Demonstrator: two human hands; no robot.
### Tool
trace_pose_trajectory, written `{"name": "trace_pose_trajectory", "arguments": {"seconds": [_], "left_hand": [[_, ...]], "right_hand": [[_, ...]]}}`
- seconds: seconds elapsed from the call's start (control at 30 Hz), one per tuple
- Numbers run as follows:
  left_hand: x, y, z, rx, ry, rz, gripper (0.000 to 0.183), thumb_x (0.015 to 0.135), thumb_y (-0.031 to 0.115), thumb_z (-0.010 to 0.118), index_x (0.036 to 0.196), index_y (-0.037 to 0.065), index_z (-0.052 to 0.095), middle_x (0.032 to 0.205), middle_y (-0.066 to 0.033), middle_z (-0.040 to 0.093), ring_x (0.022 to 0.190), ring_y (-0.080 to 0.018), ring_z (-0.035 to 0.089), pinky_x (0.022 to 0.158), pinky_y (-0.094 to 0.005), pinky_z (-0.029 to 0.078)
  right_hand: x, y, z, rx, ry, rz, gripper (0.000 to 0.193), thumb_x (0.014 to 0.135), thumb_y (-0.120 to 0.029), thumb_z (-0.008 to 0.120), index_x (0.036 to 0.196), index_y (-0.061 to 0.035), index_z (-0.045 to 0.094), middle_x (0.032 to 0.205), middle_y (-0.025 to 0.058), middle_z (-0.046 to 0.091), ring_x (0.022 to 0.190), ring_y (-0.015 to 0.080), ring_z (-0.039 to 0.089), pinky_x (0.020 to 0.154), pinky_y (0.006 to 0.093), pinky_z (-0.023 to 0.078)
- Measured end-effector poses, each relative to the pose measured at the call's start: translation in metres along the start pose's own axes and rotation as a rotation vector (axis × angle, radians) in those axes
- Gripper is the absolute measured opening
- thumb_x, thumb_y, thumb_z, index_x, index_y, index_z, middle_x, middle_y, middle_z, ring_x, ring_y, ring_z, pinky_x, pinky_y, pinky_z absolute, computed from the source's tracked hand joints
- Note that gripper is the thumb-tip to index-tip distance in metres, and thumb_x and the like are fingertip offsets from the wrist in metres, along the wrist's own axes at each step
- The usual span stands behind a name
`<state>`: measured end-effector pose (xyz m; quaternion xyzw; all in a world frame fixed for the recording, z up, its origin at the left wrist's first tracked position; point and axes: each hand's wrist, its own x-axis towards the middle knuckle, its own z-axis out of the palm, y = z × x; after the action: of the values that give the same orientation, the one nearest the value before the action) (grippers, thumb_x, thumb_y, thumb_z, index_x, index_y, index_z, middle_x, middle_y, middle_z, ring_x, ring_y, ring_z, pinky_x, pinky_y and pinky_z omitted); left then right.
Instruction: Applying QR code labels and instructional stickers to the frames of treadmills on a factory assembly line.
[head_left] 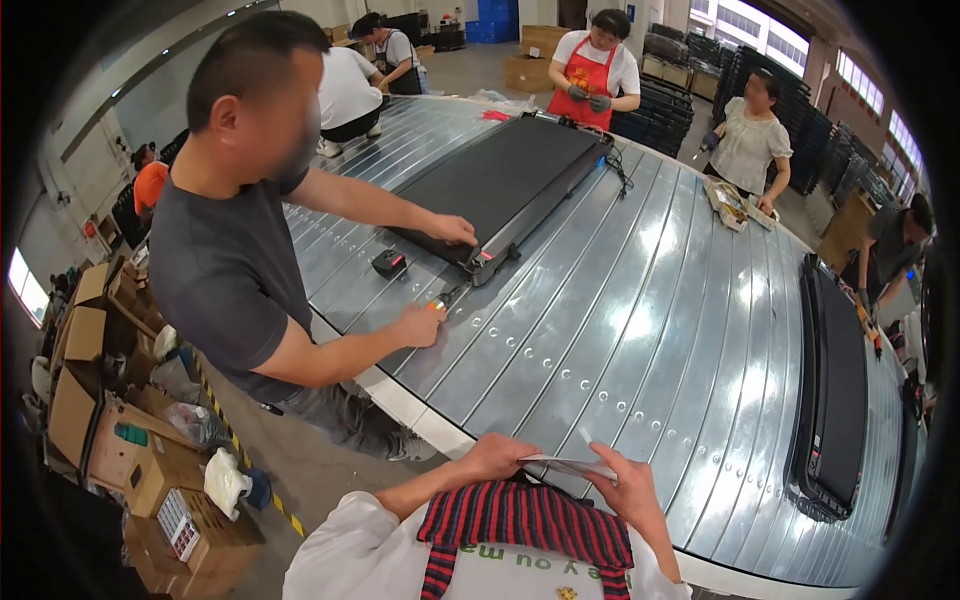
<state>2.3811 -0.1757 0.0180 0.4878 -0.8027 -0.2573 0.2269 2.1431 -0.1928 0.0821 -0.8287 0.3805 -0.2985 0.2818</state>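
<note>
Close to my body at the table's near edge, my left hand [496, 457] and my right hand [628, 482] grip opposite ends of a thin, pale flat sheet [568, 464]. It is seen nearly edge-on, and I cannot tell whether it is paper or plastic. A narrow white strip [586, 436] sticks up beside my right fingers. Both hands are above the slatted metal table [560, 330]. Farther off to the left, a co-worker in a grey shirt rests one hand on a black treadmill [500, 180] and holds an orange-handled tool [440, 303] at its corner.
A small black part [389, 263] lies beside the treadmill. Another black treadmill [832, 385] lies on the right. A tray of small parts [728, 204] sits at the far right edge, where people stand. Cardboard boxes [185, 510] fill the floor at left.
</note>
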Motion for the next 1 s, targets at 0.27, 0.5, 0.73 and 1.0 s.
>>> {"name": "trace_pose_trajectory", "arguments": {"seconds": [0.27, 0.5, 0.73, 1.0], "left_hand": [[0.000, -0.003, 0.006, -0.065, 0.023, 0.033, 0.018, 0.069, 0.005, 0.047, 0.084, 0.012, 0.054, 0.071, -0.0104, 0.055, 0.070, -0.0305, 0.055, 0.057, -0.0388, 0.042], [-0.009, -0.008, 0.003, -0.076, 0.040, 0.007, 0.028, 0.067, -0.001, 0.052, 0.092, 0.011, 0.057, 0.076, -0.0112, 0.058, 0.070, -0.0295, 0.057, 0.059, -0.0349, 0.046], [-0.024, -0.022, -0.015, -0.058, 0.127, 0.033, 0.024, 0.068, 0.001, 0.052, 0.090, 0.009, 0.057, 0.077, -0.0111, 0.059, 0.072, -0.0289, 0.058, 0.060, -0.0344, 0.046], [-0.055, -0.039, -0.036, -0.168, 0.240, 0.099, 0.018, 0.070, 0.007, 0.051, 0.087, 0.010, 0.055, 0.074, -0.0102, 0.057, 0.071, -0.0295, 0.056, 0.059, -0.0365, 0.045]], "right_hand": [[-0.002, 0.009, 0.004, -0.010, -0.021, 0.008, 0.047, 0.065, -0.006, 0.067, 0.109, -0.0130, 0.050, 0.072, 0.0091, 0.062, 0.061, 0.0269, 0.060, 0.053, 0.0324, 0.047], [0.005, 0.000, 0.008, -0.010, -0.036, 0.007, 0.046, 0.065, -0.002, 0.068, 0.107, -0.0115, 0.051, 0.072, 0.0098, 0.062, 0.062, 0.0259, 0.061, 0.054, 0.0294, 0.047], [0.012, -0.017, 0.024, -0.043, -0.046, 0.022, 0.046, 0.065, -0.003, 0.067, 0.107, -0.0125, 0.051, 0.073, 0.0100, 0.062, 0.063, 0.0258, 0.061, 0.054, 0.0297, 0.047], [0.023, -0.029, 0.047, 0.010, 0.008, 0.111, 0.054, 0.060, 0.005, 0.060, 0.110, -0.0118, 0.050, 0.076, 0.0098, 0.062, 0.068, 0.0254, 0.061, 0.059, 0.0308, 0.048]]}}
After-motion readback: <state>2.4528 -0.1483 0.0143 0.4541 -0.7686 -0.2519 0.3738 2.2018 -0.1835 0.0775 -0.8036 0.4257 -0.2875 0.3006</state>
